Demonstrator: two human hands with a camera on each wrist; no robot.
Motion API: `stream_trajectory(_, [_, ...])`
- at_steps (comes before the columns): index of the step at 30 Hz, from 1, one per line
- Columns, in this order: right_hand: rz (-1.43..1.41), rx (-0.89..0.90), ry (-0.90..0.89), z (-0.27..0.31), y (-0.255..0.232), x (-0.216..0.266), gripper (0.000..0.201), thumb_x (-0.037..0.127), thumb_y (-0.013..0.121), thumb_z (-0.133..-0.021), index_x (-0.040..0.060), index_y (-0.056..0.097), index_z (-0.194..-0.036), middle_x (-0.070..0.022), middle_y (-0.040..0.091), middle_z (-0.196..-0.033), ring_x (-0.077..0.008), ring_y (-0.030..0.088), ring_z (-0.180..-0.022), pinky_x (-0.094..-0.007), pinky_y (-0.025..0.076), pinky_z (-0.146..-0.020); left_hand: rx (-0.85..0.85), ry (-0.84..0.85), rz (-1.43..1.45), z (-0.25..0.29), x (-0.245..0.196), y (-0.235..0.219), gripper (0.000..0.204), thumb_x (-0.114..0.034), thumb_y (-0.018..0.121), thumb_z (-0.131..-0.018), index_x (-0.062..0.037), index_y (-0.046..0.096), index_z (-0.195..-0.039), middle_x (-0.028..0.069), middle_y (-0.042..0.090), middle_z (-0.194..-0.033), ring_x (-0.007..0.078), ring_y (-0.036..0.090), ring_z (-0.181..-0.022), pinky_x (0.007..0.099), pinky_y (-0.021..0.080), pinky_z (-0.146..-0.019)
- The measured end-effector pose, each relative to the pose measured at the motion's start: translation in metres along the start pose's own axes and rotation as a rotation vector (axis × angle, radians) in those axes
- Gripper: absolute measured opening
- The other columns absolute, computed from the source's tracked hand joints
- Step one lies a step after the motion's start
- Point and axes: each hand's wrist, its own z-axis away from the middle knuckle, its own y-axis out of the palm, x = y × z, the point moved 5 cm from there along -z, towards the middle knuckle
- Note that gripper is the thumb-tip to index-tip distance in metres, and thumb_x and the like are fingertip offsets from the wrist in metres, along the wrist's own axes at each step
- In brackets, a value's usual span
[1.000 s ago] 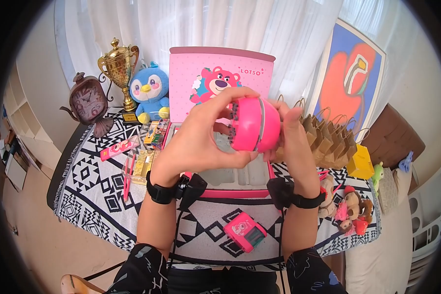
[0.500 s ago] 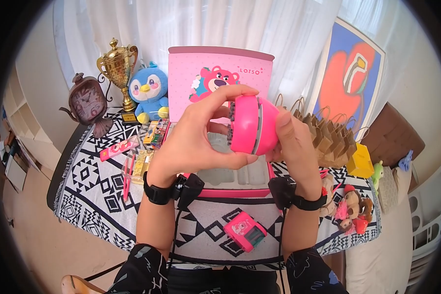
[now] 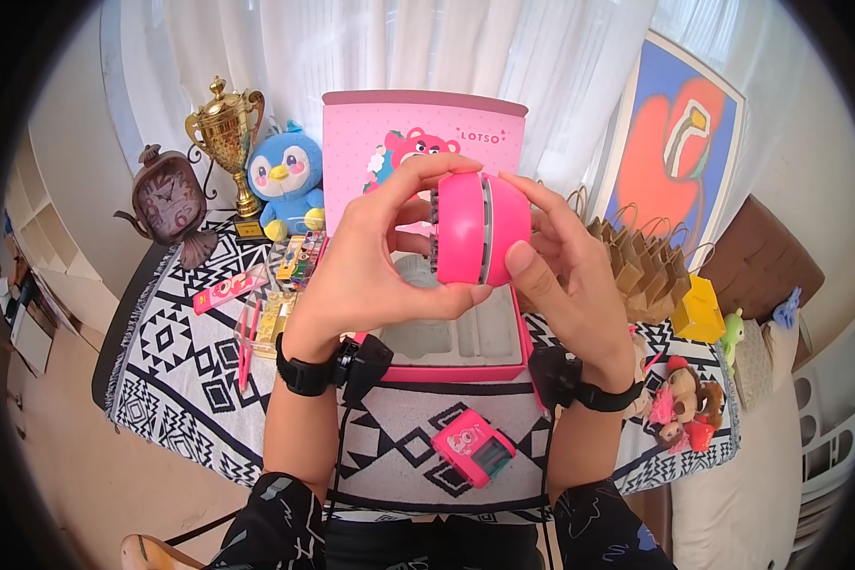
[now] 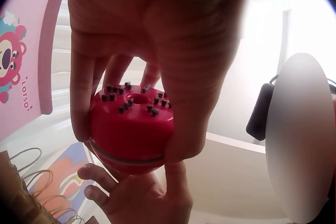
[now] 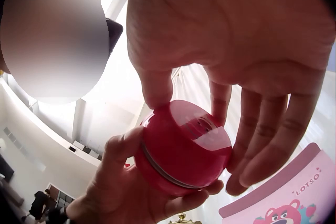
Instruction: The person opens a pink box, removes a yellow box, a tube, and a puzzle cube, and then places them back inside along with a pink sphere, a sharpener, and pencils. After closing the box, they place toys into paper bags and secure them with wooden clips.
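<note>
A round pink mini desk vacuum (image 3: 461,233) is held up in front of the open gift box, tipped on its side. Its grey seam runs nearly upright, and its underside, with dark bristle tufts (image 4: 126,106) round a hole, faces left. My left hand (image 3: 351,271) grips the bristled half, thumb below and fingers over the top. On the smooth domed half, my right hand (image 3: 579,294) holds with its thumb in front and fingertips at the far side. Below, on the cloth, lies a small pink case (image 3: 470,446) with a bear print and a see-through green window.
Behind the hands stands the pink box lid (image 3: 489,157), its moulded grey tray (image 3: 489,332) lying in the base. Stationery (image 3: 280,318), a blue plush (image 3: 285,176) and a trophy (image 3: 230,142) are at left. Paper bags (image 3: 646,271) and small dolls (image 3: 679,404) are at right.
The vacuum has moved slightly left and up with the left hand. My right hand has shifted its hold, its thumb now in front of the dome and its fingers spread toward the top.
</note>
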Motion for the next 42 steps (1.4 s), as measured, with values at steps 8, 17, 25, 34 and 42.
stream_trajectory(8, [-0.002, 0.077, 0.298, 0.001, -0.009, -0.007, 0.059, 0.055, 0.053, -0.107, -0.0013, 0.068, -0.113, -0.0083, 0.068, -0.073, -0.014, 0.067, -0.07, -0.0293, 0.051, -0.063, 0.067, 0.026, -0.037, 0.002, -0.002, 0.006, 0.084, -0.02, 0.091, -0.065, -0.0109, 0.057, -0.141, 0.0031, 0.066, -0.129, 0.0175, 0.068, -0.108, 0.0304, 0.059, -0.084])
stream_trajectory(17, [-0.151, -0.016, 0.079, 0.001, -0.004, 0.005, 0.055, 0.042, 0.062, -0.106, 0.0009, 0.056, -0.143, -0.0163, 0.069, -0.118, -0.0215, 0.07, -0.092, -0.0329, 0.057, -0.081, 0.02, -0.012, -0.015, 0.0, -0.001, 0.003, 0.082, -0.019, 0.091, -0.065, -0.0102, 0.058, -0.139, 0.0041, 0.066, -0.13, 0.0174, 0.069, -0.108, 0.0298, 0.06, -0.083])
stream_trajectory(25, [-0.056, 0.015, 0.115, -0.001, -0.008, -0.007, 0.054, 0.044, 0.065, -0.105, 0.0018, 0.061, -0.138, -0.0128, 0.073, -0.096, -0.015, 0.068, -0.084, -0.0309, 0.055, -0.076, 0.062, -0.017, -0.038, 0.001, -0.002, 0.006, 0.085, -0.02, 0.092, -0.065, -0.0098, 0.057, -0.142, 0.0052, 0.065, -0.132, 0.0183, 0.068, -0.112, 0.0314, 0.06, -0.086])
stream_trajectory(34, [-0.107, 0.032, 0.144, 0.003, -0.008, -0.004, 0.057, 0.049, 0.058, -0.107, 0.0062, 0.055, -0.144, -0.0127, 0.071, -0.082, -0.0156, 0.066, -0.073, -0.0319, 0.052, -0.068, 0.04, -0.013, -0.006, 0.001, 0.0, 0.004, 0.085, -0.02, 0.092, -0.066, -0.0099, 0.056, -0.142, 0.0064, 0.064, -0.133, 0.0195, 0.068, -0.113, 0.0324, 0.061, -0.087])
stream_trajectory(42, [-0.108, 0.06, 0.232, 0.002, -0.001, 0.001, 0.058, 0.051, 0.056, -0.107, -0.0015, 0.062, -0.13, -0.0115, 0.069, -0.072, -0.0159, 0.067, -0.065, -0.0292, 0.052, -0.063, 0.072, -0.042, 0.036, 0.002, -0.008, 0.002, 0.09, -0.014, 0.091, -0.062, -0.0084, 0.054, -0.144, 0.0087, 0.063, -0.135, 0.0201, 0.067, -0.116, 0.0325, 0.059, -0.09])
